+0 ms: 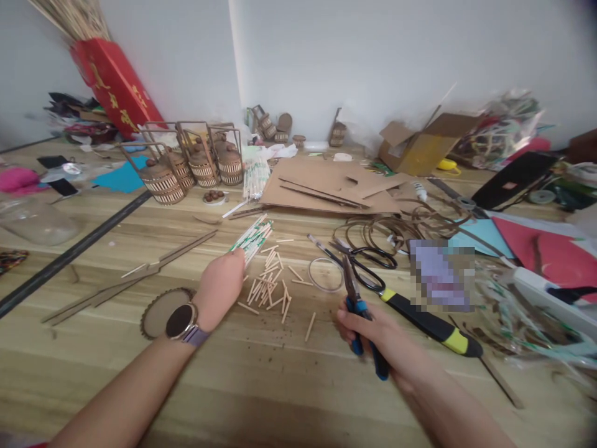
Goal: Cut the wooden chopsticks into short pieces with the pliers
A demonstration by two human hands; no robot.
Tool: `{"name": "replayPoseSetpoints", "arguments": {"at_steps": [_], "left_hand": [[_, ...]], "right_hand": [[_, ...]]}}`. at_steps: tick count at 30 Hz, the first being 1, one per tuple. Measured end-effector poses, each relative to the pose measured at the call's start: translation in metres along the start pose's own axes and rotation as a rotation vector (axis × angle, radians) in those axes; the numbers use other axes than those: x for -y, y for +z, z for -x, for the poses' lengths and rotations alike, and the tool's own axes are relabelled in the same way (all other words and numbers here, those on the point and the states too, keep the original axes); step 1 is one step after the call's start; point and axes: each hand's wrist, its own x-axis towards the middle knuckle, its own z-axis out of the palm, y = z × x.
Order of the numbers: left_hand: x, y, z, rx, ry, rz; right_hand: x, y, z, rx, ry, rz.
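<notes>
Fingers (239, 257) clenched: L hand (219, 289) gripping wrapped sticks (254, 238), R hand (385, 333) w/ pliers (359, 305).

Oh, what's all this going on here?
Someone is working at a wooden table with bare hands. The left hand holds a bundle of green-and-white wrapped sticks; the right hand grips blue-handled pliers. Between the hands lies a loose scatter of short pale sticks. Farther back stand little handled baskets.
</notes>
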Motion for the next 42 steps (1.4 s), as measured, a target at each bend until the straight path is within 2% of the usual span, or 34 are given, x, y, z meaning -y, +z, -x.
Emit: {"name": "replayPoseSetpoints", "arguments": {"at_steps": [5,12,19,27,39,42], "left_hand": [[0.002,-0.003,0.001,-0.019,0.007,0.020],[-0.005,0.009,0.003,-0.032,0.064,0.055],[-0.002,0.007,0.004,-0.065,0.054,0.059],[-0.006,0.011,0.003,-0.040,0.040,0.057],[0.001,-0.001,0.010,-0.112,-0.044,-0.017],[0.005,-0.007,0.012,-0.193,-0.020,0.034]], "right_hand": [[-0.003,-0.001,-0.001,0.011,-0.009,-0.027],[-0.003,-0.002,0.000,0.029,-0.020,-0.005],[-0.005,-0.003,-0.002,0.063,-0.043,-0.009],[-0.006,-0.003,-0.002,0.056,0.004,0.015],[-0.007,-0.004,-0.004,0.052,-0.066,-0.053],[-0.005,-0.003,-0.001,0.042,-0.061,-0.079]]}}
